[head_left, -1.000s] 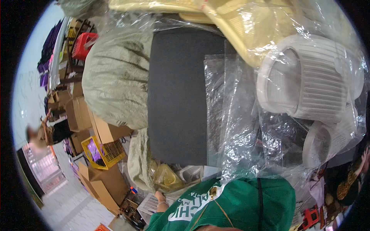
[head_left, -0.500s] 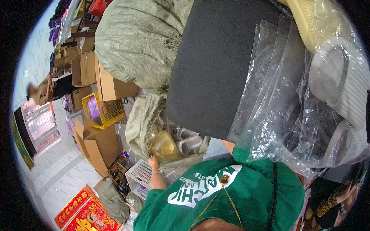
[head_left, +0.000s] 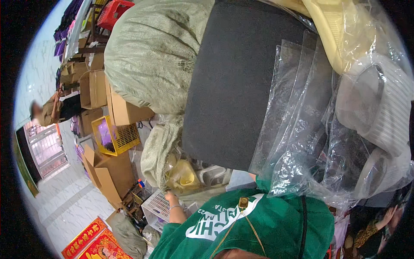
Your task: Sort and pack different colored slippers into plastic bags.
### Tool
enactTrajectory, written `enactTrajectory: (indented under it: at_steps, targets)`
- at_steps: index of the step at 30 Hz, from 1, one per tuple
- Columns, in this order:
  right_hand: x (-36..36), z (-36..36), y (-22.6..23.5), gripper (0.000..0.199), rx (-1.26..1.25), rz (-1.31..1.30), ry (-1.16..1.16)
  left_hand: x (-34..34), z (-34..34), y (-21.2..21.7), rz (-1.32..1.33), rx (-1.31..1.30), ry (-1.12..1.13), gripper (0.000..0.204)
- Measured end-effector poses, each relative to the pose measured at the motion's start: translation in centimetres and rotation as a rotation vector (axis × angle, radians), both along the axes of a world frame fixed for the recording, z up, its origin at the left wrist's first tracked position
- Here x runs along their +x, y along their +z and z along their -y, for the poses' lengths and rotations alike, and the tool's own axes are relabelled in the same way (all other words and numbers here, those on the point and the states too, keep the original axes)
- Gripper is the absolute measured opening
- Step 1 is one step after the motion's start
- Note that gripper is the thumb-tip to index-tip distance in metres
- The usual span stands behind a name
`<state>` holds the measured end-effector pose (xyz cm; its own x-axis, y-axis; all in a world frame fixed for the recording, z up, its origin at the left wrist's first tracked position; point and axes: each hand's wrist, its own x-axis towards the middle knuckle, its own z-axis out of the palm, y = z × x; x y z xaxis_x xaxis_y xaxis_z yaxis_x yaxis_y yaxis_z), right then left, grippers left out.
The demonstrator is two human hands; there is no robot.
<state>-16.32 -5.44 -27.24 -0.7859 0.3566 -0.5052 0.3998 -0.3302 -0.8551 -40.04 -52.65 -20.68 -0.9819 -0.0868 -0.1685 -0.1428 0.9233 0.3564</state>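
Where our left hand [head_left: 171, 197] reaches the hanging end of the woven sack [head_left: 159, 149], fingers seemingly pinching its edge, we list it: soft, light, floppy cloth beside the yellow bag [head_left: 183, 176]; grip bunched fabric. Right hand unseen.

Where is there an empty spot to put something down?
Bare pale floor shows at the left, between the open cardboard box and the barred door. Around the left hand it is crowded: white crate, yellow bag, green sack.
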Motion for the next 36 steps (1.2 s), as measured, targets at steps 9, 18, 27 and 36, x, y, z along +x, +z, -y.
enactTrajectory:
  at_steps: [9,18,27,36]
  targets:
    - [1.0,1.2,1.7,0.044,0.034,0.035,0.062,0.6,3.5,2.3,0.257,0.792,0.374,0.037]
    - [2.8,3.7,1.0,0.044,0.044,0.071,0.072,1.2,-1.4,2.2,0.237,0.592,0.075,0.042]
    - [3.2,4.2,4.0,0.044,0.075,0.099,0.039,-1.0,3.6,1.7,0.183,0.448,0.430,0.025]
    - [-2.1,14.3,12.6,0.036,-0.030,-0.159,0.060,5.7,8.5,12.5,-0.008,0.932,0.572,0.035]
